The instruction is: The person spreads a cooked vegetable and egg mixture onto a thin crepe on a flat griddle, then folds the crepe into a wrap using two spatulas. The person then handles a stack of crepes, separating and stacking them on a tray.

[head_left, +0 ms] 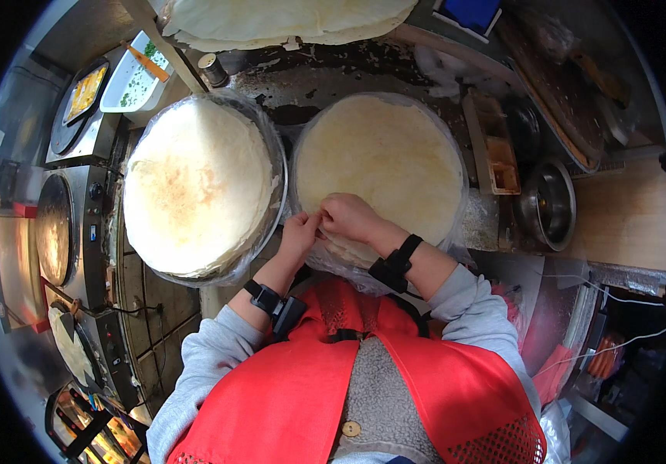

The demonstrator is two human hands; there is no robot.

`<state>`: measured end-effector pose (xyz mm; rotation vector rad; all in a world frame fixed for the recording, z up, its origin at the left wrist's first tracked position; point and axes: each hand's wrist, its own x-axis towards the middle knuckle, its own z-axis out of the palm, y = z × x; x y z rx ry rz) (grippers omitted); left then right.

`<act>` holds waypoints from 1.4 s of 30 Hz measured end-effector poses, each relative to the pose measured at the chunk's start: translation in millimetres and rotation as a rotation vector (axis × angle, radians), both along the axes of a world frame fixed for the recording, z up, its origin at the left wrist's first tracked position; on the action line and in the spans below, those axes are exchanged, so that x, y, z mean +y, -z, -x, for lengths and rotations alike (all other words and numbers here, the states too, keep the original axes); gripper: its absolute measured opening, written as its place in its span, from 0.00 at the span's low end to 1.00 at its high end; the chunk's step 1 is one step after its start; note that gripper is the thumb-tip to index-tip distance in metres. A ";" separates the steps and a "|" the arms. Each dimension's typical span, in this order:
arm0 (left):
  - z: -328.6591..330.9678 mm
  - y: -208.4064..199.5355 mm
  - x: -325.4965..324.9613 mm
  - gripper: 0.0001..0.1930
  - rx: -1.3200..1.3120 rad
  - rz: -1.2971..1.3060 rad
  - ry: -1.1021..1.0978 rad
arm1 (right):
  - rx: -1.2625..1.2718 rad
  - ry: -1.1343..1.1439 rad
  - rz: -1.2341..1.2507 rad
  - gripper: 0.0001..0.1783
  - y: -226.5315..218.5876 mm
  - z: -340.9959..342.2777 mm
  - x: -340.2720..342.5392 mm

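Note:
My left hand [299,234] and my right hand [348,217] meet at the near left edge of the right-hand stack of thin round crepes [379,155]. Both are closed in a pinch, fingertips touching or almost touching. What lies between the fingers is hidden; it could be a crepe's edge or the clear plastic wrap [466,203] around the stack. Beside it on the left stands a second, taller-looking stack of crepes [194,185], paler with a browned middle, also in plastic. Each wrist wears a black band with a small box.
Round griddles [54,228] line the left side. A white tub [133,87] with chopped greens and an orange-handled tool stands at the far left. More crepes [286,19] lie at the far edge. Sectioned sauce trays [495,143] and a steel bowl [547,205] stand right.

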<state>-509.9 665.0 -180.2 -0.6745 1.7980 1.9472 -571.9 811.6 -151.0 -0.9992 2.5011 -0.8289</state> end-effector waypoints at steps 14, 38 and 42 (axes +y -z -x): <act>-9.7 -5.0 3.4 0.12 0.208 -0.090 -0.084 | -0.174 0.156 0.314 0.07 8.5 -4.9 11.1; -2.0 13.6 4.5 0.07 0.287 0.134 0.086 | -0.508 0.615 0.639 0.18 -21.8 61.5 62.4; -2.3 15.0 4.8 0.07 0.285 0.193 0.109 | -0.090 0.303 0.120 0.22 4.9 46.7 56.2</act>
